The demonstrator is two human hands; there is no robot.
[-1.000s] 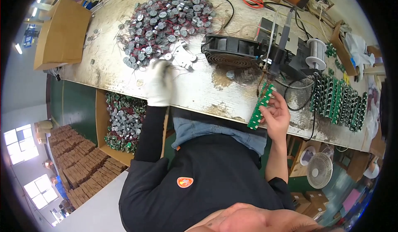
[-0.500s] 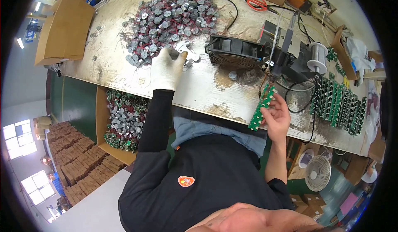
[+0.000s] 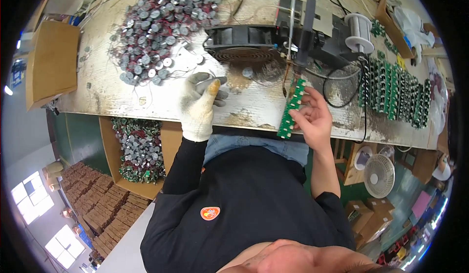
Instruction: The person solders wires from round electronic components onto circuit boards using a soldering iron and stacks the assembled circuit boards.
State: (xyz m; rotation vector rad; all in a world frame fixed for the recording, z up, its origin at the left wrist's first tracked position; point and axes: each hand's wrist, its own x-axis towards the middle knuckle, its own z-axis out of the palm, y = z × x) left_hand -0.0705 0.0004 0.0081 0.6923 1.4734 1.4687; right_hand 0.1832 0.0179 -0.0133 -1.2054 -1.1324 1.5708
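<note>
My left hand point(image 3: 197, 108), in a whitish glove with grey finger parts, is over the bench just in front of the pile of small round silvery motors point(image 3: 159, 26). Its thumb and fingers are curled together; whatever lies between them is too small or hidden to name. Bare fingers of my right hand point(image 3: 315, 119) pinch a long green circuit board strip point(image 3: 292, 109) along its right edge. The strip slants, its far end close below the tip of a soldering iron point(image 3: 289, 68) on a stand. White pieces point(image 3: 183, 60) lie beside the motors.
A black fan unit point(image 3: 242, 43) stands behind the hands, with a solder spool point(image 3: 359, 31) farther right. Rows of green board strips point(image 3: 395, 94) cover the right side. An open carton point(image 3: 105, 141) of wired parts stands below the bench's left front; another carton point(image 3: 53, 63) is at far left.
My left hand has drawn back from the motor pile and white pieces toward the bench's front edge. My right hand still holds the strip near the iron. The whole view has shifted.
</note>
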